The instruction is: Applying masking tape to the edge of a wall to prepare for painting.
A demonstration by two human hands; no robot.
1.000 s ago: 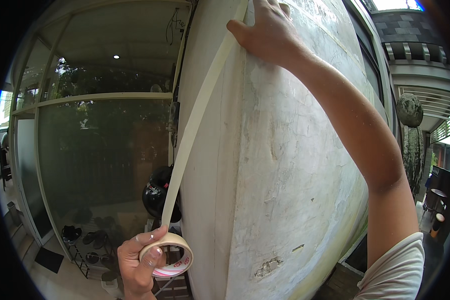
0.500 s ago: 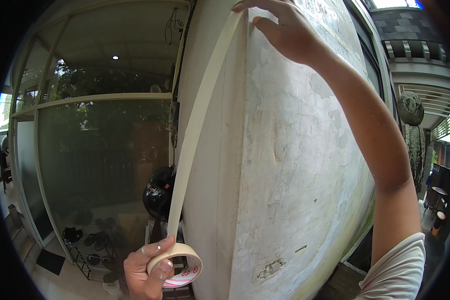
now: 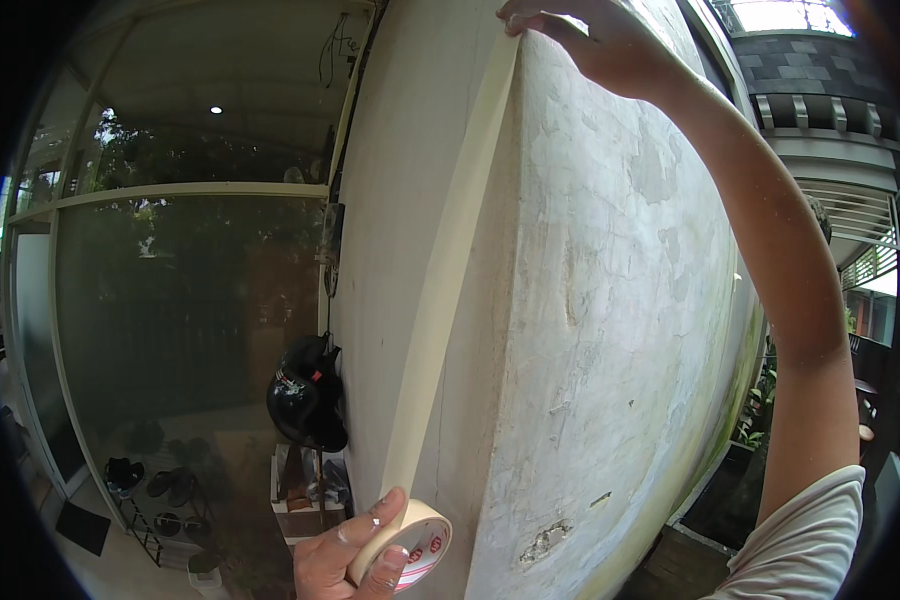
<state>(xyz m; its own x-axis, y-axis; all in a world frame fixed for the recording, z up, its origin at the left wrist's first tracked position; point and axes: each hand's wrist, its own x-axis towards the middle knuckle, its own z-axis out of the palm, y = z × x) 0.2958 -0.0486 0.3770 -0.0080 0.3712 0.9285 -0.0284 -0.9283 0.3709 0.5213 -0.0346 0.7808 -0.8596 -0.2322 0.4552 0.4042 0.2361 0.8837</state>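
Note:
My left hand (image 3: 348, 556), low in the view, is closed round a roll of cream masking tape (image 3: 440, 520), thumb inside the ring and a finger over the outside. From the roll a long unrolled strip of masking tape (image 3: 450, 270) stretches up, taut, along the wall's corner. At its upper end my right hand (image 3: 580, 38) pinches the strip at the top of the view. The weathered, cracked white wall (image 3: 620, 290) stands behind the strip. Whether the tape touches the wall along its length I cannot tell.
Left of the wall, a black helmet (image 3: 308, 393) hangs above a small cabinet (image 3: 298, 520). Large framed glass panes (image 3: 180, 330) stand further left, with a shoe rack (image 3: 165, 525) low down. A dark planter (image 3: 715, 500) sits at the wall's right foot.
Both hands and the taut strip have shifted right in the view. My right hand's fingers now pinch the tape's end nearer the corner. The view has turned slightly.

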